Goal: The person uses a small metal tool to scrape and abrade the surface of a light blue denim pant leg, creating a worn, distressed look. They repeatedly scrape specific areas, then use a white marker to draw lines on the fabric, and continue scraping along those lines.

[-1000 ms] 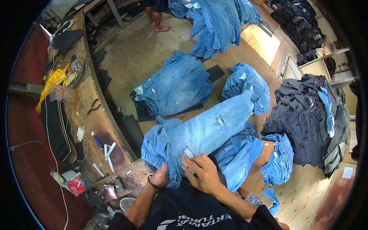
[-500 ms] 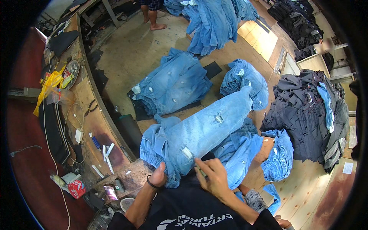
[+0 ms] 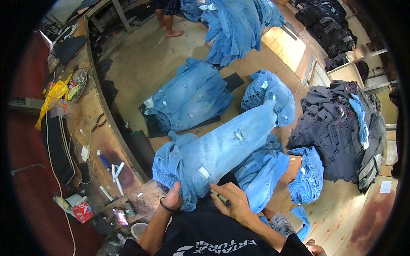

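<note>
A light-blue pair of ripped jeans (image 3: 230, 147) lies slantwise before me, with a frayed pale patch (image 3: 204, 172) near me and another tear farther along the leg. At its near left edge is my left hand (image 3: 172, 199), thumb up against the bunched denim, its other fingers mostly hidden by cloth. My right hand (image 3: 232, 202) is closed round a small greenish-grey, dark-ended cylindrical tool (image 3: 220, 197), just below the frayed patch. What kind of tool it is cannot be made out. Folded denim (image 3: 265, 170) lies beneath and right of the jeans.
Stacked blue jeans (image 3: 188, 96) lie ahead, with a larger blue heap (image 3: 232, 30) behind. Dark garments (image 3: 333, 128) are piled at the right. A wooden bench (image 3: 109, 141) on the left carries pliers (image 3: 99, 122), cables and white sticks. Another person's bare foot (image 3: 174, 33) shows at the top.
My right hand has shifted slightly left and down, and the tool in it has turned. My left hand keeps its place at the jeans. The whole view has shifted a little.
</note>
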`<action>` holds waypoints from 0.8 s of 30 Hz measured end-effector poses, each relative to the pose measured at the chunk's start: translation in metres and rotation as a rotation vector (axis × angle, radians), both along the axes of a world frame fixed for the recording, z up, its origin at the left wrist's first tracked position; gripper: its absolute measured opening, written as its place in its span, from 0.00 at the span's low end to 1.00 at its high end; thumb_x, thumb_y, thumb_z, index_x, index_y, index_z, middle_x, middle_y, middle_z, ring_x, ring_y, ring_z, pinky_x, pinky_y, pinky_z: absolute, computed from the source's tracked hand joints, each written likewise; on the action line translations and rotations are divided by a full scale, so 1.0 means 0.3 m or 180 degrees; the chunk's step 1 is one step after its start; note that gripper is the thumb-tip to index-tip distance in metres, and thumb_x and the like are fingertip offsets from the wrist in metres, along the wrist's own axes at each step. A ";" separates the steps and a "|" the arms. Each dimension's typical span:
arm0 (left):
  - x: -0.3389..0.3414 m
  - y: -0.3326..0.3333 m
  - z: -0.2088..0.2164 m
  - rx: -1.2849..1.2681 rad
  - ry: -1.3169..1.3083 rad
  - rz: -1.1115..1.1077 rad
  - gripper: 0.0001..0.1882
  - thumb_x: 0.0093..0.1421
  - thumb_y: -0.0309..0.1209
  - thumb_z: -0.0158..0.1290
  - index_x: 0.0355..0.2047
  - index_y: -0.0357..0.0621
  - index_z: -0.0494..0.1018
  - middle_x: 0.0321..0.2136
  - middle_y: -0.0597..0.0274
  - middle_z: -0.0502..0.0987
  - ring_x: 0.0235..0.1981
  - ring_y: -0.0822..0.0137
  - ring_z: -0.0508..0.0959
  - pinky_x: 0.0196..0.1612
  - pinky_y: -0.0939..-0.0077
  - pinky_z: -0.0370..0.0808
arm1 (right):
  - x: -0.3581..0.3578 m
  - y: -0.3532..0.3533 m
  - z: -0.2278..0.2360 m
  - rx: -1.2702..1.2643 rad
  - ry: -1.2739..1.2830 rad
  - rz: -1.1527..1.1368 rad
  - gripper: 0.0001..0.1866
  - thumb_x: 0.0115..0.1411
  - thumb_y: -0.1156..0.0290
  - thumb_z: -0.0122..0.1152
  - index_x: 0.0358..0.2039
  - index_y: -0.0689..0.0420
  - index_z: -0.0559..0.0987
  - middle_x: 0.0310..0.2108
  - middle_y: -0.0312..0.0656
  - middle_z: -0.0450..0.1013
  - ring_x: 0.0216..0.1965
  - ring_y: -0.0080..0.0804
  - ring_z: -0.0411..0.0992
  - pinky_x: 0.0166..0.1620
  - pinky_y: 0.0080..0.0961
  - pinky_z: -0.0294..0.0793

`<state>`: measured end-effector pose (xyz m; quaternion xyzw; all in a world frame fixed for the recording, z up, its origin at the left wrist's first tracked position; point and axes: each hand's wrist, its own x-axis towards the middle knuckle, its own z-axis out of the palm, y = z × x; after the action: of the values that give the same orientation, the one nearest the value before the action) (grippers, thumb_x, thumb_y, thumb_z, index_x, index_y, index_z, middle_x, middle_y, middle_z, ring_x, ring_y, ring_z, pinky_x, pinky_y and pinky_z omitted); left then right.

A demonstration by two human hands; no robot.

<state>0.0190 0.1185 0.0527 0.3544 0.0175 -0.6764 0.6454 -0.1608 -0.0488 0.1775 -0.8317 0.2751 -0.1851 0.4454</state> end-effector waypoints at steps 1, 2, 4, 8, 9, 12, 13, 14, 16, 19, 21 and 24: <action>0.002 -0.001 -0.003 0.0066 0.0048 -0.0007 0.47 0.71 0.58 0.51 0.76 0.38 0.49 0.72 0.52 0.62 0.71 0.53 0.65 0.73 0.54 0.61 | -0.013 -0.025 -0.012 0.0065 0.0160 -0.0389 0.18 0.59 0.77 0.71 0.51 0.60 0.84 0.34 0.44 0.78 0.32 0.36 0.76 0.37 0.31 0.76; 0.002 -0.003 -0.004 0.0066 0.0108 0.0064 0.46 0.71 0.57 0.51 0.76 0.38 0.50 0.72 0.52 0.63 0.70 0.53 0.66 0.73 0.54 0.62 | -0.027 -0.060 -0.033 0.0116 0.0232 -0.0746 0.17 0.61 0.77 0.69 0.52 0.60 0.84 0.35 0.45 0.78 0.32 0.34 0.77 0.37 0.30 0.76; 0.002 -0.016 -0.006 0.0322 -0.0047 -0.0083 0.47 0.70 0.60 0.51 0.76 0.41 0.51 0.71 0.54 0.64 0.70 0.52 0.67 0.71 0.51 0.65 | -0.059 -0.185 -0.104 0.0159 0.0353 -0.1244 0.17 0.65 0.76 0.66 0.55 0.60 0.81 0.37 0.46 0.80 0.34 0.30 0.78 0.38 0.28 0.77; 0.029 -0.040 -0.004 0.0966 -0.0094 -0.0064 0.40 0.72 0.51 0.54 0.73 0.38 0.57 0.66 0.54 0.71 0.64 0.55 0.74 0.68 0.54 0.71 | -0.153 -0.616 -0.303 0.0458 0.0088 -0.1747 0.21 0.68 0.71 0.64 0.60 0.60 0.73 0.40 0.47 0.80 0.36 0.32 0.78 0.39 0.30 0.77; 0.042 -0.032 -0.002 0.1289 -0.0213 -0.0086 0.38 0.72 0.48 0.55 0.72 0.36 0.59 0.64 0.54 0.74 0.62 0.56 0.76 0.67 0.55 0.72 | -0.180 -0.722 -0.342 0.0648 0.0142 -0.1932 0.22 0.68 0.69 0.65 0.60 0.60 0.72 0.40 0.48 0.79 0.36 0.32 0.77 0.40 0.31 0.77; 0.113 0.023 -0.008 0.1040 -0.2220 -0.0164 0.34 0.70 0.45 0.59 0.67 0.33 0.68 0.62 0.57 0.76 0.59 0.63 0.76 0.65 0.65 0.72 | -0.229 -1.018 -0.416 -0.0137 0.0467 -0.1249 0.22 0.68 0.65 0.66 0.57 0.61 0.73 0.38 0.46 0.75 0.34 0.26 0.73 0.36 0.29 0.75; 0.141 0.061 -0.010 0.1641 -0.2463 -0.0399 0.32 0.69 0.46 0.59 0.64 0.34 0.72 0.58 0.57 0.79 0.61 0.59 0.75 0.68 0.62 0.67 | -0.224 -1.095 -0.440 -0.0738 0.0548 -0.0815 0.21 0.67 0.63 0.67 0.54 0.61 0.75 0.35 0.42 0.74 0.31 0.24 0.71 0.34 0.28 0.74; 0.171 0.090 -0.018 0.2155 -0.2578 -0.0450 0.31 0.68 0.43 0.61 0.64 0.34 0.72 0.58 0.58 0.80 0.59 0.61 0.77 0.66 0.63 0.70 | -0.223 -1.159 -0.462 -0.0471 0.0717 -0.0485 0.19 0.67 0.61 0.68 0.51 0.61 0.76 0.31 0.39 0.73 0.29 0.22 0.70 0.32 0.27 0.72; 0.190 0.137 -0.035 0.2116 -0.2435 0.0369 0.28 0.68 0.39 0.62 0.62 0.33 0.73 0.56 0.58 0.80 0.55 0.64 0.79 0.62 0.65 0.74 | -0.252 -1.269 -0.499 0.1995 0.1618 -0.0388 0.17 0.66 0.59 0.71 0.42 0.61 0.80 0.25 0.32 0.71 0.24 0.20 0.67 0.27 0.27 0.68; 0.142 0.105 -0.061 0.1876 -0.1987 0.1508 0.28 0.68 0.42 0.62 0.57 0.29 0.76 0.51 0.53 0.83 0.51 0.62 0.81 0.58 0.64 0.77 | -0.345 -1.366 -0.602 0.2066 0.0865 -0.0497 0.16 0.64 0.58 0.73 0.33 0.58 0.79 0.21 0.29 0.69 0.21 0.19 0.65 0.25 0.26 0.64; 0.055 0.015 -0.053 0.2350 -0.2209 0.1205 0.28 0.69 0.46 0.60 0.54 0.28 0.78 0.47 0.51 0.84 0.48 0.60 0.82 0.55 0.63 0.78 | -0.421 -1.516 -0.624 0.0868 0.0817 -0.0685 0.16 0.64 0.60 0.72 0.33 0.59 0.78 0.20 0.32 0.70 0.20 0.23 0.66 0.26 0.29 0.67; -0.188 -0.281 -0.049 0.2984 -0.2971 -0.0345 0.30 0.73 0.52 0.52 0.53 0.32 0.79 0.43 0.47 0.85 0.43 0.58 0.83 0.49 0.65 0.79 | -0.494 -1.786 -0.531 -0.1240 0.0624 -0.1581 0.14 0.64 0.64 0.71 0.38 0.63 0.78 0.23 0.44 0.76 0.24 0.36 0.74 0.34 0.36 0.76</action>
<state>-0.0374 0.0343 0.0381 0.8539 0.0107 -0.4041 0.3277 -0.3089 -0.5846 0.0180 -0.8226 0.4705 -0.2562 0.1907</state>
